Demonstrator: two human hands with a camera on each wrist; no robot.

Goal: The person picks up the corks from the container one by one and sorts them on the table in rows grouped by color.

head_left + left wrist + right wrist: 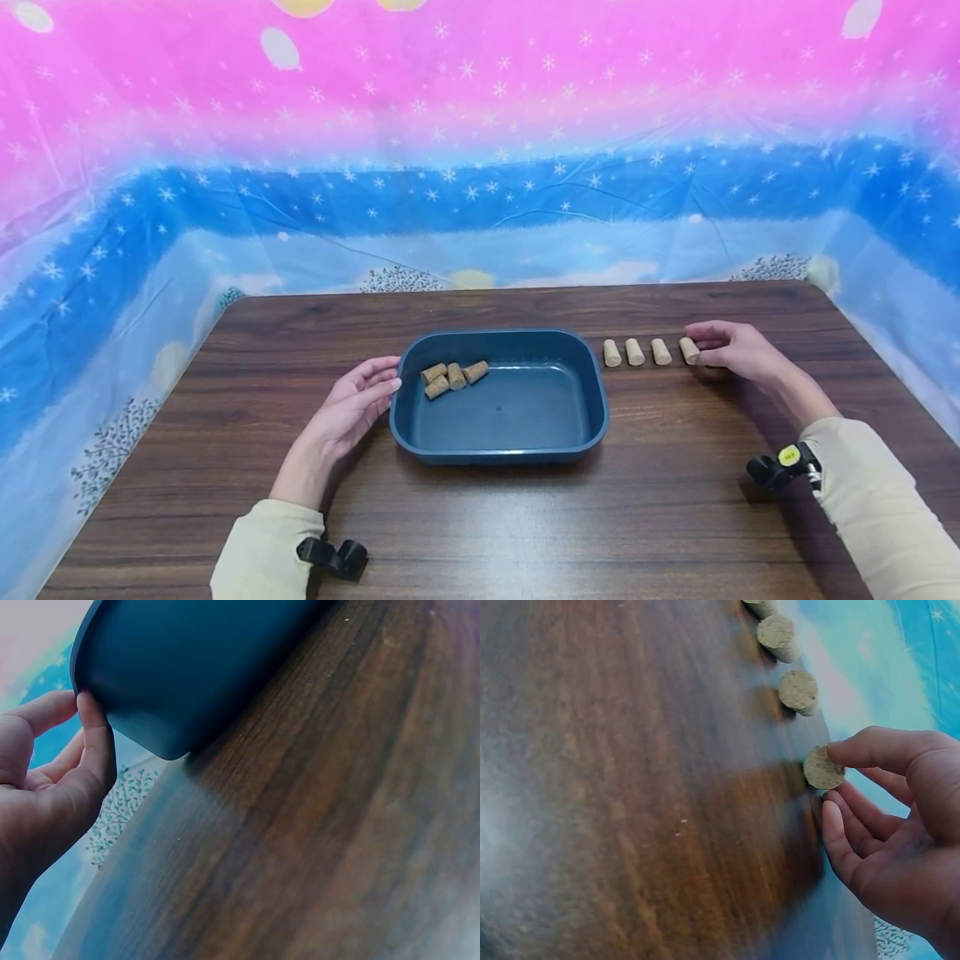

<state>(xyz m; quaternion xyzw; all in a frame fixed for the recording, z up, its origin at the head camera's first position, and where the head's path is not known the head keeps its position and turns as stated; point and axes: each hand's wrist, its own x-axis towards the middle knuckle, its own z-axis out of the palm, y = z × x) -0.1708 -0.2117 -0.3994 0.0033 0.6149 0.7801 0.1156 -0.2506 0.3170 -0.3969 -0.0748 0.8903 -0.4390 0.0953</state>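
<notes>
In the head view a dark blue plastic tub [510, 429] sits on the table, with several brown corks [456, 377] lying at its left inside. My left hand [351, 408] holds the tub's left rim; in the left wrist view, thumb and fingertip meet at the rim. To the right of the tub, three pale corks [635, 352] lie in a row, spaced apart. At the row's right end my right hand [731, 352] pinches another pale cork [688, 351] between thumb and fingers. The right wrist view shows this held cork's round end [823, 769] at the fingertips.
Beneath everything is a dark wood-grain table [487, 533] with rounded far corners. A pink and blue snowflake-patterned cloth [450, 183] hangs behind it and along both sides. Black camera mounts [333, 557] are strapped at the wrists.
</notes>
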